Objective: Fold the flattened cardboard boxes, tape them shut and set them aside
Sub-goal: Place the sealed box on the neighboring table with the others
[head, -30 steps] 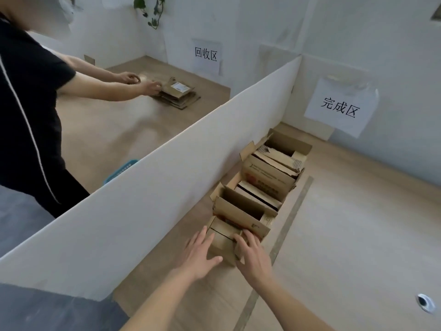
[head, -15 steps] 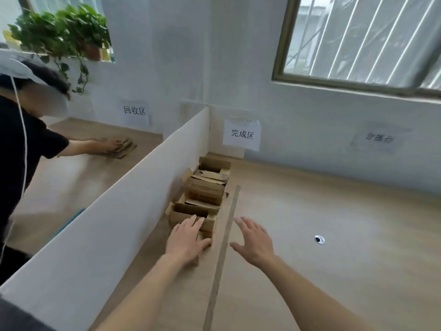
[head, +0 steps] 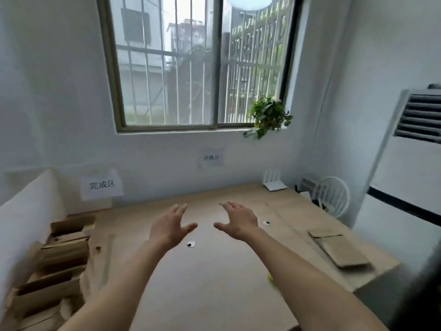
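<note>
A row of folded brown cardboard boxes (head: 63, 253) stands along the white divider at the left edge of the wooden table (head: 214, 283). A stack of flattened cardboard boxes (head: 340, 249) lies at the table's right side. My left hand (head: 170, 226) and my right hand (head: 238, 220) hover above the middle of the table, fingers spread, palms down, holding nothing. Both are well apart from the folded boxes and the flat stack.
A white divider (head: 26, 211) borders the table on the left, with a paper sign (head: 101, 185) on the wall behind it. Two small round holes (head: 191, 244) mark the tabletop. A white fan (head: 330, 195), a white stand (head: 274, 185) and a tall air conditioner (head: 410, 163) stand right.
My hands left the nearest folded box and lifted over the table's middle. The view swung right and up, away from the divider and the other person.
</note>
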Motion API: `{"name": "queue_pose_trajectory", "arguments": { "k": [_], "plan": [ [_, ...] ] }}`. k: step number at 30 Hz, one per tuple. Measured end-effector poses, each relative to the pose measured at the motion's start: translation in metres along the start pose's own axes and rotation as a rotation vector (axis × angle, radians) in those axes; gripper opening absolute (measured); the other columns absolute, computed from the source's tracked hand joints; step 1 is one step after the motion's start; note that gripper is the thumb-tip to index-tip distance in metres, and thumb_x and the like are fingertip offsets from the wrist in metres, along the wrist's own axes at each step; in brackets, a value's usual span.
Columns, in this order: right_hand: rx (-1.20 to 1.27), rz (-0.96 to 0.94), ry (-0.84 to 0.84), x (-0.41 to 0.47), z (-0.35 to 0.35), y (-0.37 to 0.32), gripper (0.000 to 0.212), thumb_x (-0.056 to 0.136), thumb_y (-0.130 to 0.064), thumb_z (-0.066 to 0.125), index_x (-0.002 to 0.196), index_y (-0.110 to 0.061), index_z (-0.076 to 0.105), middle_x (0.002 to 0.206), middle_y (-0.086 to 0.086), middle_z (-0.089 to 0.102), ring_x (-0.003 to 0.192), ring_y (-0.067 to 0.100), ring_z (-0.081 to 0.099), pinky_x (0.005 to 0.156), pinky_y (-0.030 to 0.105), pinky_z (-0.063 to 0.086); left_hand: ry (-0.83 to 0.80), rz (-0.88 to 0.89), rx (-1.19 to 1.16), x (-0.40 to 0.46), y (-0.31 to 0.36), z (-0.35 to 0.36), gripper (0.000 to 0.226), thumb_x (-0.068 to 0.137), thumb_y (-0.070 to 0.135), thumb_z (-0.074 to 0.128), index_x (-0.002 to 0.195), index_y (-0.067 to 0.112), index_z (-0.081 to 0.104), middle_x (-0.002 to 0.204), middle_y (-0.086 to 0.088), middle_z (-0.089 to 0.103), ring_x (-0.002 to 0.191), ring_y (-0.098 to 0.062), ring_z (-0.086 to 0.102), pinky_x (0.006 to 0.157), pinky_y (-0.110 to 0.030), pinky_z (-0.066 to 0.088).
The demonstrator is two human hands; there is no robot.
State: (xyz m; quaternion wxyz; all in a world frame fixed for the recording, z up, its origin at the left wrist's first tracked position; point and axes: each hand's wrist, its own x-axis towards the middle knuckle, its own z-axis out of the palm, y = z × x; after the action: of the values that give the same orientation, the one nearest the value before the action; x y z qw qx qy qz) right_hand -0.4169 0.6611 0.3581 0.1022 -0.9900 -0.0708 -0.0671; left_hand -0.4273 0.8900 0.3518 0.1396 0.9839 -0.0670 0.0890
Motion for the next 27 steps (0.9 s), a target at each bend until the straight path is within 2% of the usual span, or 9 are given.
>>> {"name": "queue_pose_trajectory", "arguments": {
  "k": [6,15,21,27],
  "plan": [
    [-0.062,0.209,0.048,-0.066,-0.068,0.156,0.077,0.089,-0.064,0.057,0.155,-0.034,0.031,0.16,-0.003,0.034,0.144,0.022,0.036,0.112,0.041,0.031,0.003,0.233,-0.052,0.02,0.173,0.019,0.081,0.092,0.065,0.054,0.158,0.027,0.027,0.162,0.002,0.03,0.147,-0.02,0.032,0.117,-0.035,0.031],
    [-0.116,0.435,0.016,-0.162,-0.13,0.401,0.079,0.089,-0.066,0.057,0.155,-0.032,0.031,0.159,-0.006,0.034,0.144,0.02,0.036,0.116,0.039,0.033,-0.036,0.4,-0.087,0.037,0.414,0.091,0.08,0.093,0.067,0.05,0.157,0.027,0.027,0.162,0.004,0.031,0.145,-0.019,0.035,0.112,-0.034,0.032],
    [-0.111,0.53,-0.003,-0.201,-0.143,0.525,0.074,0.089,-0.063,0.058,0.152,-0.034,0.033,0.154,-0.003,0.041,0.14,0.021,0.04,0.113,0.039,0.034,-0.102,0.437,-0.084,0.053,0.53,0.146,0.081,0.092,0.069,0.05,0.158,0.028,0.026,0.163,0.0,0.03,0.144,-0.024,0.037,0.113,-0.039,0.035],
    [-0.061,0.621,-0.048,-0.193,-0.122,0.621,0.076,0.088,-0.062,0.058,0.152,-0.03,0.034,0.153,-0.001,0.042,0.138,0.023,0.042,0.11,0.041,0.037,-0.168,0.458,-0.061,0.097,0.6,0.205,0.081,0.091,0.07,0.05,0.158,0.029,0.025,0.164,-0.002,0.028,0.145,-0.024,0.035,0.116,-0.04,0.032]
  ]
}}
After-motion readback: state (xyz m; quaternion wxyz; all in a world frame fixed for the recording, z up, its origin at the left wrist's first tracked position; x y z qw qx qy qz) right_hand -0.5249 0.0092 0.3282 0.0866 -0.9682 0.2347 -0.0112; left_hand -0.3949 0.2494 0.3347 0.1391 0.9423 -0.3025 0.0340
